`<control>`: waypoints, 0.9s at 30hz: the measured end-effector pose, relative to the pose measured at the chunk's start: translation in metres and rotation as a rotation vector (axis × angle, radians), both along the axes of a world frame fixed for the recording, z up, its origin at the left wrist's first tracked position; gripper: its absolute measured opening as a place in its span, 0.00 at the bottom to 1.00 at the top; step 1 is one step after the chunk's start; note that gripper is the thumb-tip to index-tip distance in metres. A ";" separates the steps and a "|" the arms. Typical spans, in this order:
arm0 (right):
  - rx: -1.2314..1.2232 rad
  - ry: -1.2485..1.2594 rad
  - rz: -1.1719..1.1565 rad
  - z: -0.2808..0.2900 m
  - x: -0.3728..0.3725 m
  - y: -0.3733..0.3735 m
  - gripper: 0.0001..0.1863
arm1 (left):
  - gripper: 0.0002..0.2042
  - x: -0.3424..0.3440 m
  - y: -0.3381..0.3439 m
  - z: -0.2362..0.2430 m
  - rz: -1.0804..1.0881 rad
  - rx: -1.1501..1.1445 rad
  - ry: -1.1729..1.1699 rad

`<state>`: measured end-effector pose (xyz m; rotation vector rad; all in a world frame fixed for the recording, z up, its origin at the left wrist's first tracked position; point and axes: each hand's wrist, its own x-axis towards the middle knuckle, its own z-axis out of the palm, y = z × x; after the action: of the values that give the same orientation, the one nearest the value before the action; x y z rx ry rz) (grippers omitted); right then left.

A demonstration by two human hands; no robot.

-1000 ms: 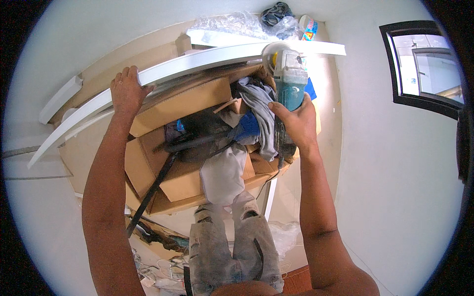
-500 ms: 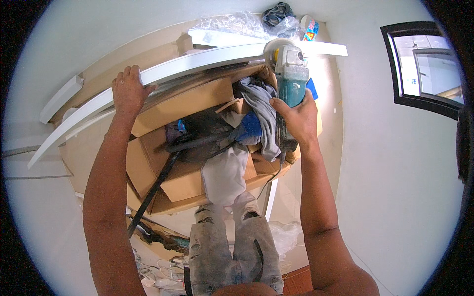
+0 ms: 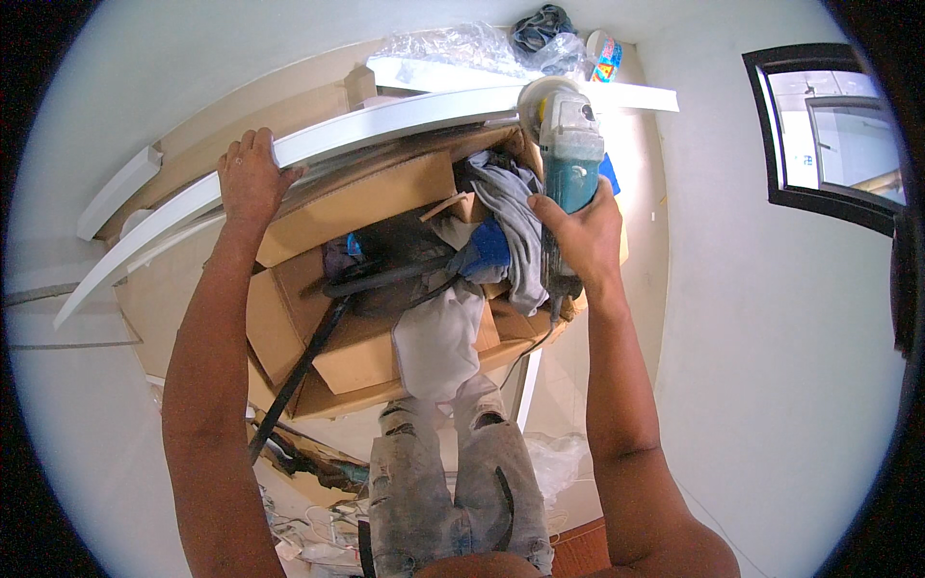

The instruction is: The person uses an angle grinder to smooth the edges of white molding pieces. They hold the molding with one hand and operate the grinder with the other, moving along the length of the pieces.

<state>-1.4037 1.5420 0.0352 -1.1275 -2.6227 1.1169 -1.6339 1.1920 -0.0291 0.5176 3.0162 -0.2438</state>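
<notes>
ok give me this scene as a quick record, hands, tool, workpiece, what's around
left hand: left hand gripping the white strip
right hand: right hand wrapped around the grinder
tool: grinder, teal and grey body, disc end pointing away from the person
workpiece: white strip, long, running from lower left to upper right
disc on strip: overlaps it in view, toward its right end; cannot tell if touching
below: open carton, with grey cloth and black tube across it
beyond: clear plastic
right wall: dark-framed window
</notes>
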 end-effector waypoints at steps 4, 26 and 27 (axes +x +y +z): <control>-0.076 0.009 -0.010 0.003 0.000 -0.002 0.36 | 0.30 0.000 0.001 0.000 0.006 -0.022 -0.003; -0.055 -0.030 -0.017 0.007 0.006 0.003 0.34 | 0.30 -0.002 -0.004 -0.006 -0.006 0.007 0.003; -0.049 -0.036 -0.020 0.007 0.007 0.005 0.34 | 0.30 -0.002 -0.004 -0.007 -0.013 0.018 0.018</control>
<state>-1.3972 1.5473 0.0422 -1.1920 -2.6185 1.1736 -1.6362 1.1876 -0.0356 0.5398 3.0357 -0.2238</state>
